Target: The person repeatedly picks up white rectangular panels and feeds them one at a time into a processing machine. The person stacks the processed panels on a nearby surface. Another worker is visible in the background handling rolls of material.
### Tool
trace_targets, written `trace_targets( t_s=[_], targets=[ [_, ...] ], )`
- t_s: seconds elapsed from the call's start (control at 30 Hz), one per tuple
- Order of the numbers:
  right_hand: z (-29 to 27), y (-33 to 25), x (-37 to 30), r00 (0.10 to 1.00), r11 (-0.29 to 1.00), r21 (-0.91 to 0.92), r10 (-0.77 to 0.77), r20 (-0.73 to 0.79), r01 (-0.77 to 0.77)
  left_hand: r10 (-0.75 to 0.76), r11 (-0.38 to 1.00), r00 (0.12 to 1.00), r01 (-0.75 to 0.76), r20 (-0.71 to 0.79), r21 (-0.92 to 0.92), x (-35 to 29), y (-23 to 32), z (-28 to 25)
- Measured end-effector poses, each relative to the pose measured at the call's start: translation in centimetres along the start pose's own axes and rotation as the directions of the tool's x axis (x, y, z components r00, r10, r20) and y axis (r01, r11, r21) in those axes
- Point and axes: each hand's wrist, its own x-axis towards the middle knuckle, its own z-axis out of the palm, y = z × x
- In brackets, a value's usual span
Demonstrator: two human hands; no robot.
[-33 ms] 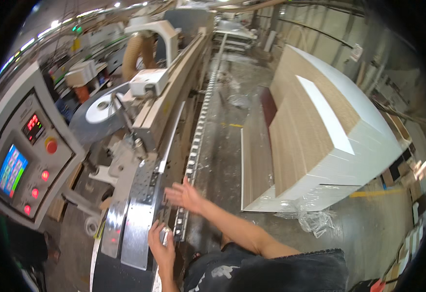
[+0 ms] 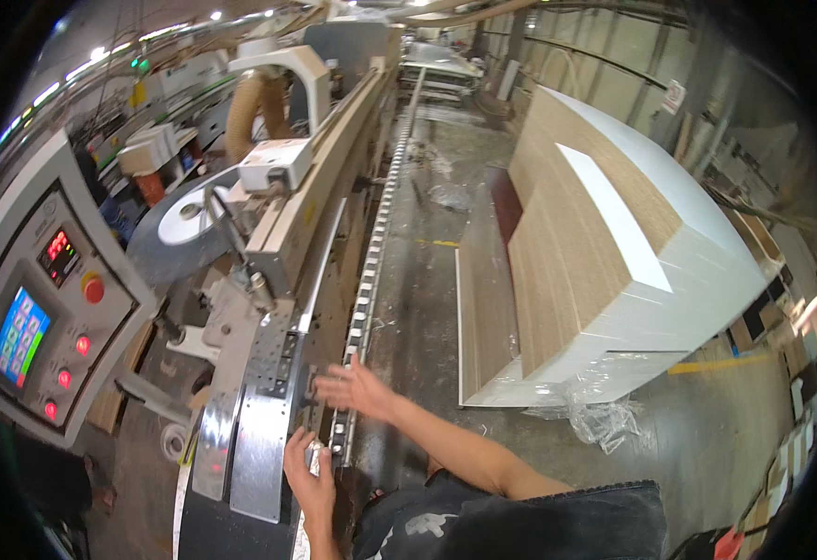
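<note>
My left hand (image 2: 309, 481) is at the near end of a long machine, beside its shiny metal plate (image 2: 264, 443). Its fingers are curled, and a small silvery piece (image 2: 314, 455) shows between them and the thumb; what this is I cannot make out. Farther forward, my right hand (image 2: 357, 388) is held open over the machine's edge, fingers spread, palm bare. Under and beside it runs a narrow conveyor track (image 2: 360, 319) with pale, evenly spaced blocks. A thin white strip (image 2: 323, 266) lies along the machine's side beyond my hands.
A control panel (image 2: 58, 289) with a lit screen and red buttons stands at left. Behind it are a grey disc (image 2: 170, 245) and a ribbed hose (image 2: 245, 112). At right stands a big stack of wood-grain panels (image 2: 567, 252), with crumpled plastic wrap (image 2: 605, 425) at its foot.
The whole view has shifted slightly, so the machine and panel stack sit a little farther left. My hands keep nearly the same pose.
</note>
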Motion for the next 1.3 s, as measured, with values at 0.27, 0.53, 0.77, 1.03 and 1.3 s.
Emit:
trace_targets(
  t_s=[0.27,0.53,0.77,1.03,1.3],
  targets=[
    [-6.4,0.1,-24.2,0.925,0.986,-0.166,-0.031,-0.380,-0.035,0.290,0.941,0.944,-0.250,0.157,-0.229,1.7,12.8,7.2],
    [-14.3,0.6,-37.8,0.820,0.968,-0.136,-0.252,-0.514,0.212,0.903,0.415,0.358,-0.870,0.237,-0.268,1.8,38.0,19.6],
    [-18.2,-0.1,-46.5,0.681,0.907,-0.197,-0.411,-0.606,0.372,0.949,0.139,0.085,-0.977,0.304,-0.162,2.7,50.0,34.1],
    [-21.5,-2.3,-51.6,0.615,0.888,-0.161,-0.419,-0.668,0.430,0.902,0.001,0.018,-0.999,0.432,0.040,4.1,50.1,35.5],
    [-15.5,-12.2,-46.9,0.711,0.820,-0.262,-0.573,-0.409,0.510,0.900,-0.008,0.072,-0.984,0.431,0.181,4.2,45.2,28.5]
  ],
)
